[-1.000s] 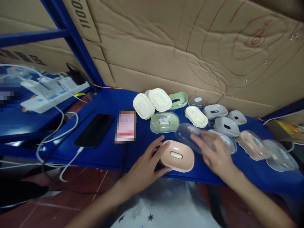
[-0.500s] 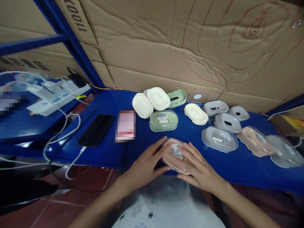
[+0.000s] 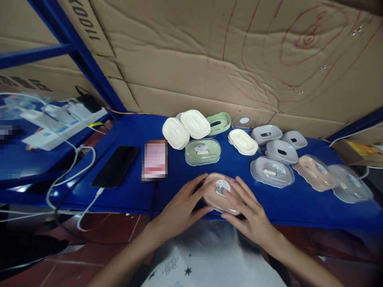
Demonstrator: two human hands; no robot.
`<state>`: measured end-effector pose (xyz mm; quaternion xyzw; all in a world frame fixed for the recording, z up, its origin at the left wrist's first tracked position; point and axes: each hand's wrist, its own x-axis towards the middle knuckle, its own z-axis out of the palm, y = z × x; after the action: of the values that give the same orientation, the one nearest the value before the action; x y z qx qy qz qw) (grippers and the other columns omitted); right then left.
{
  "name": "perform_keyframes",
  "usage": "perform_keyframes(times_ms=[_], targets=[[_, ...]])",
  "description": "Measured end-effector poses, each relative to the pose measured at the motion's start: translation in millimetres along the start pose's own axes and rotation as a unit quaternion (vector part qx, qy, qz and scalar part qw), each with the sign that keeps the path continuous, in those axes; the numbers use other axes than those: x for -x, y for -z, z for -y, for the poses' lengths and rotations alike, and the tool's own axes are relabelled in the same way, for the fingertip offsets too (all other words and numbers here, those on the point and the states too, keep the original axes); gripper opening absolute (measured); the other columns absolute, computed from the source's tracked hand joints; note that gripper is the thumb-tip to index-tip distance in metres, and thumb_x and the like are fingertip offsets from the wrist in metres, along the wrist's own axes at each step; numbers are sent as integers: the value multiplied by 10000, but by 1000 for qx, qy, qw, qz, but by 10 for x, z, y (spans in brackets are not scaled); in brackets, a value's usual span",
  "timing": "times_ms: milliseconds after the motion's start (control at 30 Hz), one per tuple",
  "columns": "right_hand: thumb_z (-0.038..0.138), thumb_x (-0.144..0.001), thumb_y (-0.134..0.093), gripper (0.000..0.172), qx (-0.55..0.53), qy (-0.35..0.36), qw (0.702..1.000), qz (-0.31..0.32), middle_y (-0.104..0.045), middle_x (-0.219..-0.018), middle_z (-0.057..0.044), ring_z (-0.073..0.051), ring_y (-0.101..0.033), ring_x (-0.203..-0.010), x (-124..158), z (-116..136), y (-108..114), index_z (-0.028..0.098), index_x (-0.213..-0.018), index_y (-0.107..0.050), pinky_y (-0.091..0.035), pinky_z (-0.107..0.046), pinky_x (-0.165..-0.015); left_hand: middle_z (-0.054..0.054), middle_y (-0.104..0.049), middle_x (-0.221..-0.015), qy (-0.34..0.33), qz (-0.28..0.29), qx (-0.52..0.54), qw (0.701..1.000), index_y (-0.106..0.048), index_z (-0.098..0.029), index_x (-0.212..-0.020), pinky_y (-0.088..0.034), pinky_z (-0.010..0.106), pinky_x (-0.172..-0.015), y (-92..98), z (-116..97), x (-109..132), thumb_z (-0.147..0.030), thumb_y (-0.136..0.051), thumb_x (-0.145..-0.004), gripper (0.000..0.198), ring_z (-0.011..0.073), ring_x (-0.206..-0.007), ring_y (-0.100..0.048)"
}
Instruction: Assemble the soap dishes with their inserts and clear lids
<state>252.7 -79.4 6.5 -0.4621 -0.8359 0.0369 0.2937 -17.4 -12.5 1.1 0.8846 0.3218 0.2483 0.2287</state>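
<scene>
Cupping pink oval dish (image 3: 212, 194), glossy clear lid (image 3: 220, 177)

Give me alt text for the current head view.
A person's left hand and right hand cup a pink oval plastic dish under a clear plastic lid at a blue table. Beyond sit a clear-lidded green oval dish and cream oval plastic pieces.

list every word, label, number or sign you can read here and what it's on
"1100": cardboard wall, sideways at upper left; next character cut off.
Large dark characters: left cardboard, too blurred to read.
Lid stickers: print too small to read.
Phone screen: pixelated, unreadable.
</scene>
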Motion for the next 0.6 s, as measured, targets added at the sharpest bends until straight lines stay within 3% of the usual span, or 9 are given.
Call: perform_keyframes(times_ms=[167, 333, 467, 600], targets=[[303, -1034, -668, 768, -2, 6, 1000, -9, -435, -1701, -69, -357, -388, -1587, -14, -26, 13, 376, -1704, -299, -531, -648, -1171, 141, -435, -1677, -4, -3, 0, 1000, -312, -348, -1669, -514, 572, -1193, -4, 4, -21, -412, -624, -1077, 673, 336, -1518, -497], [362, -1018, -700, 814, 47, 45, 998, 20, -340, -1751, -81, -369, -286, -1629, 7, -5, 21, 355, -1713, -278, -520, -620, -1185, 118, -486, -1639, 0, -21, 11, 1000, -433, -348, -1590, -530, 550, -1183, -8, 18, -13, -422, -629, -1073, 558, 314, -1475, -546], [324, -1024, -685, 799, 56, -9, 998, 25, -194, -1799, -93, -398, -258, -1634, 43, 19, -33, 369, -1712, -280, -500, -661, -1183, 105, -486, -1638, 13, -13, 10, 1000, -419, -369, -1588, -524, 556, -1186, -12, 17, -7, -450, -589, -1089, 533, 307, -1483, -541], [330, -1003, -709, 785, 43, -9, 999, 12, -295, -1768, -78, -400, -392, -1577, 77, 36, 97, 406, -1690, -337, -521, -671, -1165, 119, -479, -1653, 26, -3, 4, 1000, -290, -362, -1667, -532, 565, -1177, -18, 19, 21, -488, -590, -1083, 668, 318, -1485, -540]])
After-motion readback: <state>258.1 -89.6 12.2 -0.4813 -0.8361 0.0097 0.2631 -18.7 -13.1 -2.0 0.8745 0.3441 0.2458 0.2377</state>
